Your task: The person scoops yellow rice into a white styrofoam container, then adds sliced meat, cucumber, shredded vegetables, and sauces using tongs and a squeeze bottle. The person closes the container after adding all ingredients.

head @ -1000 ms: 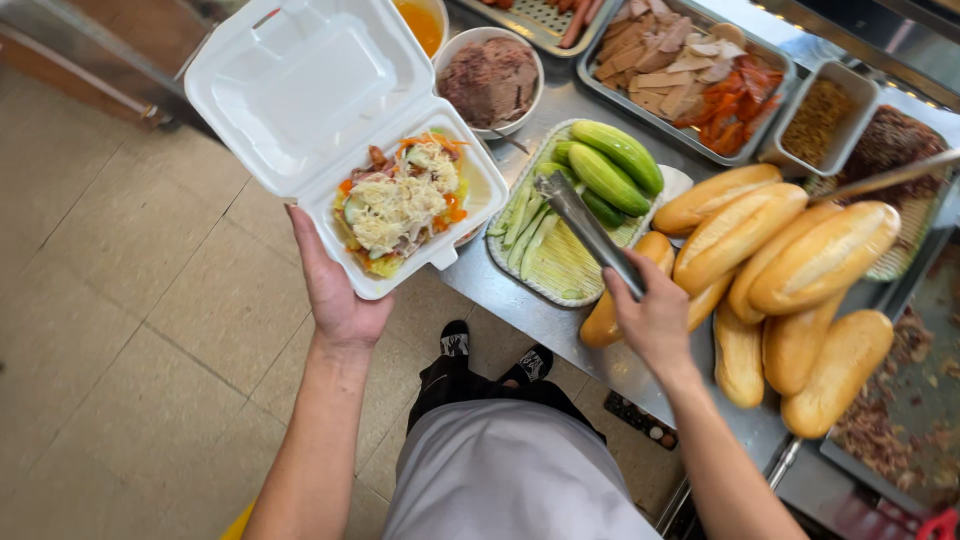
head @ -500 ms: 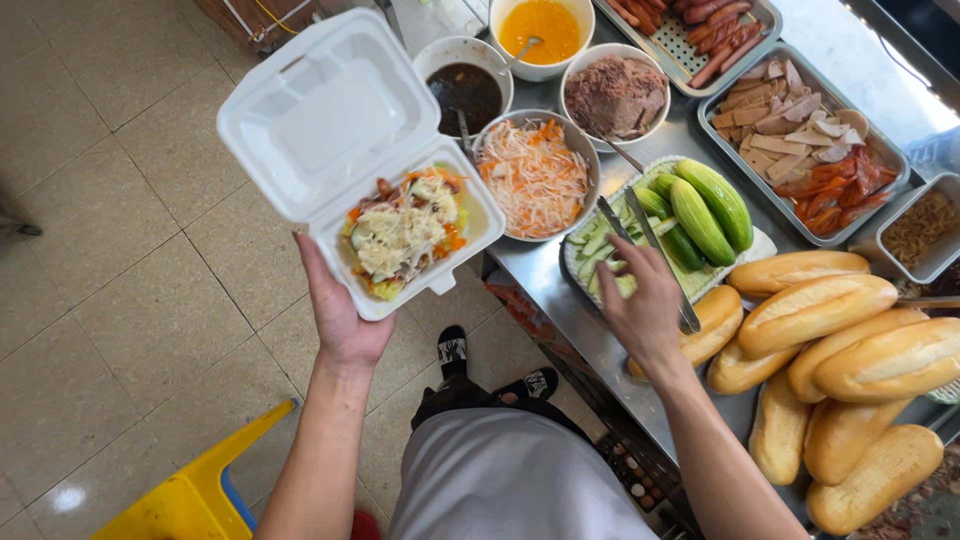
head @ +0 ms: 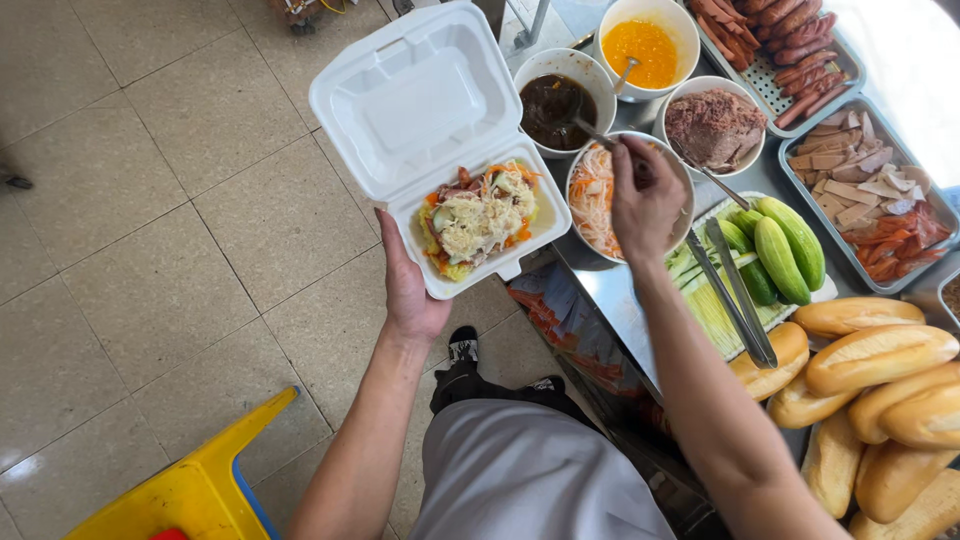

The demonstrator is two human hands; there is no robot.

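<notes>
A left hand (head: pixel 408 290) cradles an open white foam box (head: pixel 440 150) from beneath, fingers spread under its filled half, where salad and shredded topping (head: pixel 475 215) lie. To its right, the right hand (head: pixel 645 200) closes on what appears to be a spoon handle (head: pixel 590 130) angling up-left into a bowl of dark sauce (head: pixel 555 100), directly above the shredded carrot bowl (head: pixel 597 190). Its fingertips are hidden. Tongs (head: pixel 735 290) rest on cucumbers (head: pixel 780 245).

Street-food sandwich stall w/ a steel counter (head: pixel 610 300) over tiled floor (head: pixel 180 220). Shown by baguettes (head: pixel 880 360) piled up, metal trays of sliced meats (head: pixel 860 190) & sausages (head: pixel 790 40), plus bowls of sauce (head: pixel 555 100) & pickled veg.
</notes>
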